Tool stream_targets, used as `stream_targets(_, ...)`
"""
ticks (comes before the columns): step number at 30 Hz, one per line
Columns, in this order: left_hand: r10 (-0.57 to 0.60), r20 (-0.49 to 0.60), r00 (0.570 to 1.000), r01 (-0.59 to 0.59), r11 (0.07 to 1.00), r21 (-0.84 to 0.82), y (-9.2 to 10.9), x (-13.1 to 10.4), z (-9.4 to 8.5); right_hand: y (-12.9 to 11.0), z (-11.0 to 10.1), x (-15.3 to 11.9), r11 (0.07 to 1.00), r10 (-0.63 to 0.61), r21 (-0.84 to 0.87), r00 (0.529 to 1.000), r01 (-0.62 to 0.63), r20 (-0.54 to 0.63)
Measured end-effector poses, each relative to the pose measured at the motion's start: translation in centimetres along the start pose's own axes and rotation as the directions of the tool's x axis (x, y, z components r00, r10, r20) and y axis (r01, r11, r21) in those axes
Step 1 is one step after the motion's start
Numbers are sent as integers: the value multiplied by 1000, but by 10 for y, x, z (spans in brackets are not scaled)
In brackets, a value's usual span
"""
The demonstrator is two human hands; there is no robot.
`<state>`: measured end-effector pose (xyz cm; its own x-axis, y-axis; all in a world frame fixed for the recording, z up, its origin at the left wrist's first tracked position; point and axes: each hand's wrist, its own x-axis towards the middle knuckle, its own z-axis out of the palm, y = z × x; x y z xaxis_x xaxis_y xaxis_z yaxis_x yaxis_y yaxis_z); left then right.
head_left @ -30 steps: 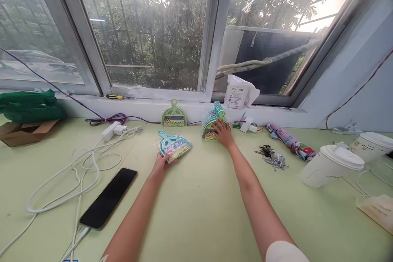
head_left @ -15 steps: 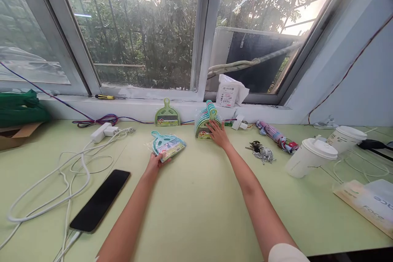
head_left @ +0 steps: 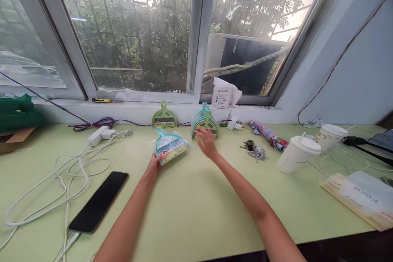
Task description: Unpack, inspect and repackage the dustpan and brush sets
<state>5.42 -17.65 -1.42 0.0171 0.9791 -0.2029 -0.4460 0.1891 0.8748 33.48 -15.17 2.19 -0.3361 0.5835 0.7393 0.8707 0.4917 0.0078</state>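
Note:
A blue mini dustpan and brush set (head_left: 170,145) in clear wrapping tilts up off the table, its lower left corner gripped by my left hand (head_left: 154,165). My right hand (head_left: 207,143) is in front of a row of similar packed dustpan sets (head_left: 206,122), green at the front with blue and pink edges behind. Its fingers are spread and overlap the front set's lower part; whether they touch it I cannot tell. A single green dustpan set (head_left: 164,116) leans upright against the wall under the window, left of the row.
On the left lie a black phone (head_left: 100,200), white cables (head_left: 81,163) and a power adapter (head_left: 98,135). To the right are keys (head_left: 254,150), a folded umbrella (head_left: 268,134), lidded paper cups (head_left: 297,154) and a tissue pack (head_left: 362,196). A screwdriver (head_left: 102,100) rests on the sill.
My right hand has drawn back slightly from the front of the row, fingers lifting. The blue set in my left hand has been raised and turned more upright. The camera view has shifted a little.

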Motion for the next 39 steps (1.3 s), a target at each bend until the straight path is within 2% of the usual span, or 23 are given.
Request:
stream_targets(3, -5, 113, 994, 3, 1000, 12, -8, -11, 13, -53, -8, -20, 975, -168, 162, 982, 152, 91)
stream_targets(4, 6, 153, 988, -8, 1000, 7, -11, -15, 18, -67, -8, -27, 969, -182, 189, 974, 156, 131)
stream_targets(6, 36, 207, 978, -35, 999, -9, -17, -23, 27, -86, -9, -41, 976, -125, 204, 969, 81, 212)
stream_targets(8, 52, 224, 973, -49, 999, -17, -21, -30, 33, -96, -10, -51, 980, 16, 184, 958, -71, 287)
stream_targets(10, 69, 222, 973, -66, 998, -21, -23, -34, 36, -100, -16, -58, 962, 154, 170, 939, -213, 306)
stream_targets(12, 93, 216, 972, -92, 996, -16, -24, -37, 35, -102, -26, -60, 941, 242, 180, 943, -285, 228)
stream_targets(14, 113, 217, 970, -118, 993, 10, -25, -39, 34, -102, -37, -59, 945, 233, 204, 965, -254, 120)
stream_targets(16, 116, 233, 966, -130, 990, 46, -27, -40, 35, -102, -44, -59, 959, 155, 227, 984, -172, 90)
stream_targets(18, 109, 237, 965, -129, 989, 72, -30, -41, 37, -99, -43, -61, 960, 102, 247, 985, -134, 139)
stream_targets(20, 98, 222, 970, -120, 989, 85, -32, -42, 39, -94, -36, -66, 954, 107, 256, 972, -160, 208)
stream_targets(24, 101, 208, 973, -123, 988, 97, -31, -42, 40, -83, -23, -78, 893, 235, 318, 934, -317, 270)
stream_targets(26, 98, 225, 969, -122, 988, 97, -30, -43, 40, -81, -20, -79, 795, 332, 426, 898, -431, 290)
stream_targets(27, 91, 227, 970, -116, 989, 97, -30, -44, 41, -81, -19, -78, 714, 388, 490, 865, -500, 317)
stream_targets(28, 86, 221, 971, -110, 989, 96, -29, -45, 41, -81, -18, -78, 604, 447, 552, 818, -574, 362)
stream_targets(30, 92, 201, 975, -112, 989, 92, -29, -48, 43, -82, -16, -76, 323, 540, 639, 690, -698, 481)
stream_targets(32, 118, 208, 971, -139, 986, 92, -30, -51, 46, -83, -14, -75, 52, 574, 680, 580, -731, 578)
stream_targets(33, 122, 229, 966, -148, 984, 102, -30, -53, 48, -83, -13, -76, -49, 584, 704, 551, -709, 596)
stream_targets(36, 71, 300, 951, -124, 979, 163, -28, -54, 51, -81, -14, -77, -227, 635, 782, 521, -580, 571)
stream_targets(39, 36, 249, 968, -98, 965, 242, -24, -49, 48, -77, -18, -78, -300, 631, 792, 512, -532, 583)
